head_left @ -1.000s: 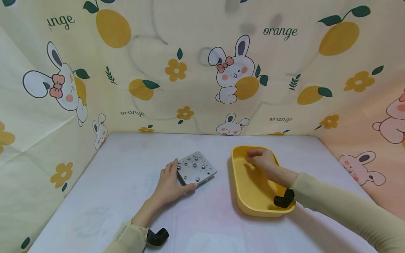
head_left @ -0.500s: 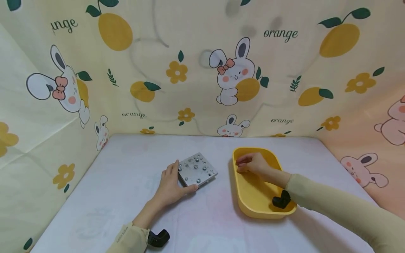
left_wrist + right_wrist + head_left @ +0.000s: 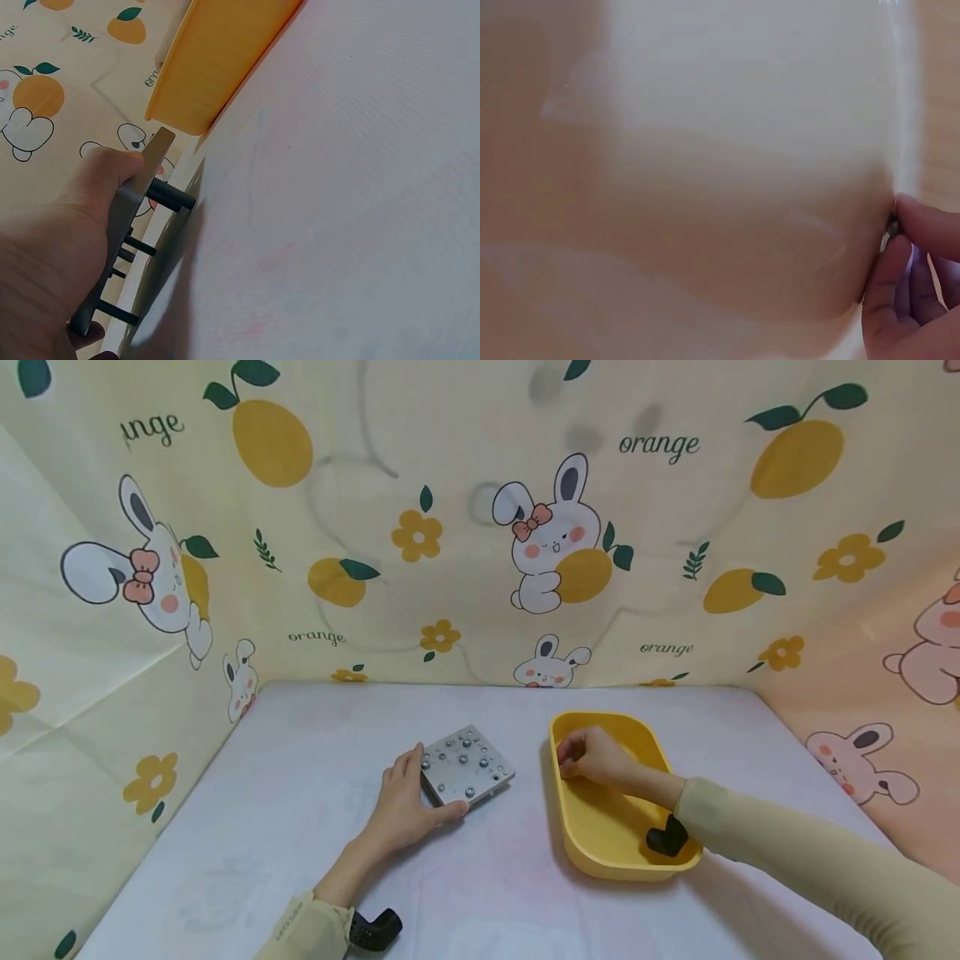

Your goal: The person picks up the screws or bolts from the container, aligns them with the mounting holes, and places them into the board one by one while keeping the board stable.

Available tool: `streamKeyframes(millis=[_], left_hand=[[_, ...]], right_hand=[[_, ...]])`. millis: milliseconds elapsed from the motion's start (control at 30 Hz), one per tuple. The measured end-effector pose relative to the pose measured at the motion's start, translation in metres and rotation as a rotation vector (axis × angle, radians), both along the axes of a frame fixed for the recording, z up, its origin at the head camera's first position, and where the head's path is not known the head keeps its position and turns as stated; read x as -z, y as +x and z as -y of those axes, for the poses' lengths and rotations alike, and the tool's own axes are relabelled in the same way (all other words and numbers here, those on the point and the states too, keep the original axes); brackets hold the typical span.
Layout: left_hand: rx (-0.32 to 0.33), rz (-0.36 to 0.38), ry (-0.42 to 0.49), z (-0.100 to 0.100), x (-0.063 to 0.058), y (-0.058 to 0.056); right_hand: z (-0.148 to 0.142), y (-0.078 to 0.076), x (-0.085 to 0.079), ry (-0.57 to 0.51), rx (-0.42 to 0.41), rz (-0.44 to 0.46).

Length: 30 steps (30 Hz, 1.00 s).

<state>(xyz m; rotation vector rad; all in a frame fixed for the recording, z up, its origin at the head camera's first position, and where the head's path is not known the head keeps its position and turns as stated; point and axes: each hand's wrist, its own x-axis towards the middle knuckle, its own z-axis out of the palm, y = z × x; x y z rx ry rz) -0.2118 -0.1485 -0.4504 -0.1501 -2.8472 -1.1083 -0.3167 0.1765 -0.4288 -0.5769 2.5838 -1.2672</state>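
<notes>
My left hand [image 3: 402, 806] grips a square metal plate [image 3: 453, 777] by its left edge and near corner, the thumb at the front. Several bolt heads and holes dot the plate's upper face. From its underside, threaded bolts [image 3: 171, 195] stick out towards the table in the left wrist view. My right hand [image 3: 596, 756] is down inside the yellow tray [image 3: 600, 857], at its left wall. Between thumb and forefinger it pinches a small dark metal piece [image 3: 892, 223], mostly hidden by the fingertips; I cannot tell its kind.
A white cloth [image 3: 480, 893] covers the table under the plate and tray. Behind the table hangs a printed curtain [image 3: 465, 552] with rabbits and oranges, which also closes off both sides. A black angled piece sits at each sleeve cuff.
My right hand has moved left and slightly towards me within the tray, to its left wall, and its fingers have closed together. The left hand keeps its grip on the plate.
</notes>
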Motion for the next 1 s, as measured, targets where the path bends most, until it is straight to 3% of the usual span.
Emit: streamKeyframes(millis=[333, 500, 633, 867, 1000], left_hand=[[-0.008, 0.001, 0.001, 0.001, 0.001, -0.001], [-0.005, 0.004, 0.004, 0.0, 0.002, 0.0], [-0.003, -0.004, 0.004, 0.0, 0.003, 0.0], [0.001, -0.008, 0.004, -0.001, 0.003, 0.0], [0.001, -0.004, 0.004, 0.0, 0.003, 0.001]], right_hand=[[0.002, 0.002, -0.005, 0.037, -0.02, -0.055], [-0.001, 0.002, -0.005, -0.024, -0.041, -0.032], [-0.006, 0.004, -0.008, -0.088, 0.0, 0.006], [-0.008, 0.01, -0.037, -0.108, 0.081, -0.015], [0.005, 0.013, -0.058, -0.192, 0.112, 0.002]])
